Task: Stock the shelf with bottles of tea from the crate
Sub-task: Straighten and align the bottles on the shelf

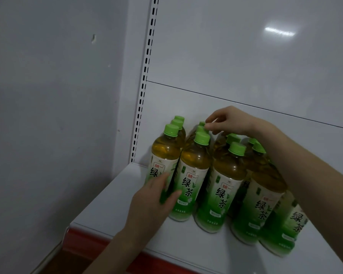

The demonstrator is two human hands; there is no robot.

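Several green-capped bottles of tea (194,171) stand in rows on the white shelf (111,202), labels facing out. My left hand (156,196) lies with straight fingers against the labels of the two front-left bottles (162,153). My right hand (232,121) reaches over the rows, and its thumb and fingertips touch the cap of a bottle (201,128) in the second row; whether they pinch it is unclear. My right forearm crosses above the right-hand bottles (263,196). No crate is in view.
A slotted upright (145,76) runs up the shelf's back left corner beside a grey wall (48,95). The shelf's back panel (246,56) is white. A red price strip (87,242) lines the front edge. Bare shelf lies left of the bottles.
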